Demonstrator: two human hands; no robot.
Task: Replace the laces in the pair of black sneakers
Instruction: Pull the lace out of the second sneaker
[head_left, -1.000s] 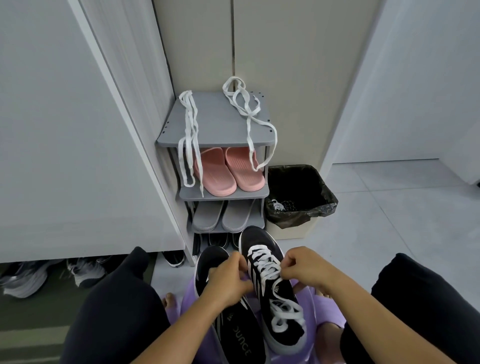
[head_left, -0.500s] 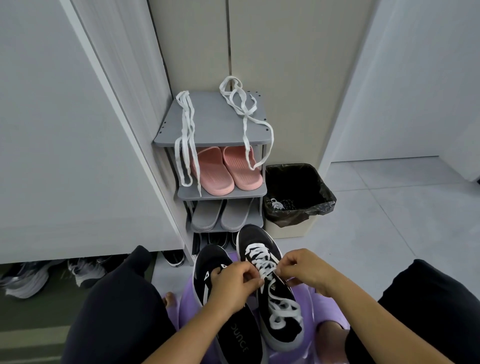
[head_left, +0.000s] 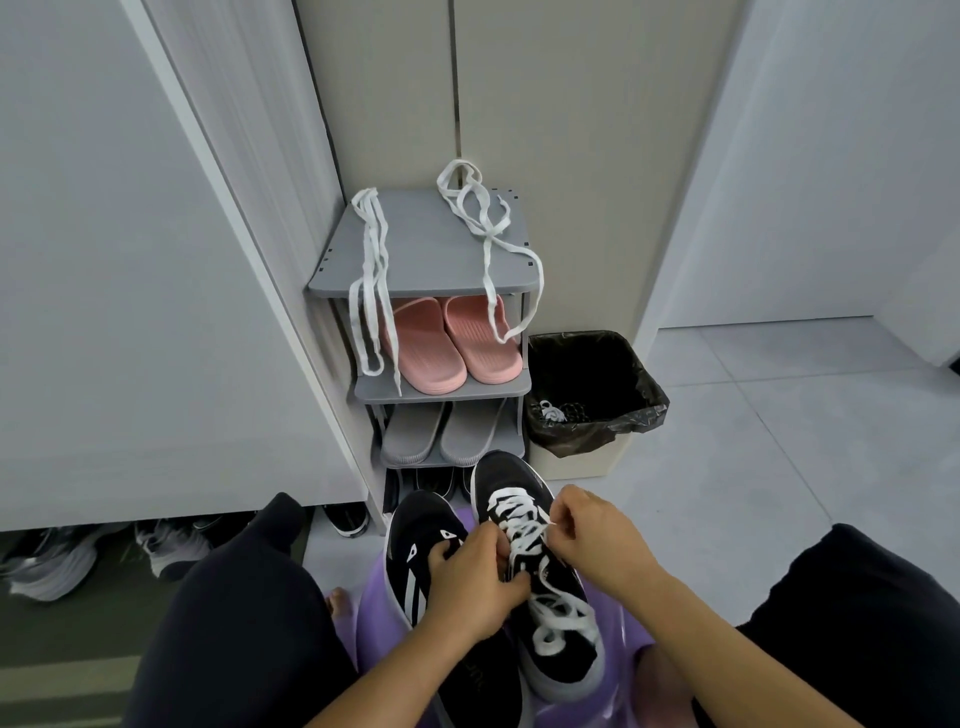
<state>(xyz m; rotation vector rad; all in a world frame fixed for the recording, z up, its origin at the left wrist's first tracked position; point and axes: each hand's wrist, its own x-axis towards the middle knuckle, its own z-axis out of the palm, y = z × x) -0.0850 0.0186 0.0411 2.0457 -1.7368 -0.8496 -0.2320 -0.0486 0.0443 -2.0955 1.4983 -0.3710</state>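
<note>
Two black sneakers rest on a purple stool (head_left: 631, 644) between my knees. The right sneaker (head_left: 558, 644) carries a white lace (head_left: 524, 527) threaded through its eyelets, with loose loops lying over the tongue. The left sneaker (head_left: 415, 551) shows no lace. My left hand (head_left: 475, 587) grips the right sneaker's left side at the eyelets. My right hand (head_left: 592, 538) pinches the white lace on the shoe's right side. Two loose white laces, one on the left (head_left: 371, 280) and one on the right (head_left: 485, 234), hang over the grey shoe rack (head_left: 426, 249).
The rack holds pink slippers (head_left: 452, 343) and grey slippers (head_left: 439, 434). A bin lined with a black bag (head_left: 592, 395) stands right of the rack. More shoes (head_left: 57, 561) sit under the white cabinet at left. Tiled floor spreads to the right.
Both hands have shifted slightly along the right sneaker's lacing, the left hand sliding lower on the shoe. The camera tilted a little.
</note>
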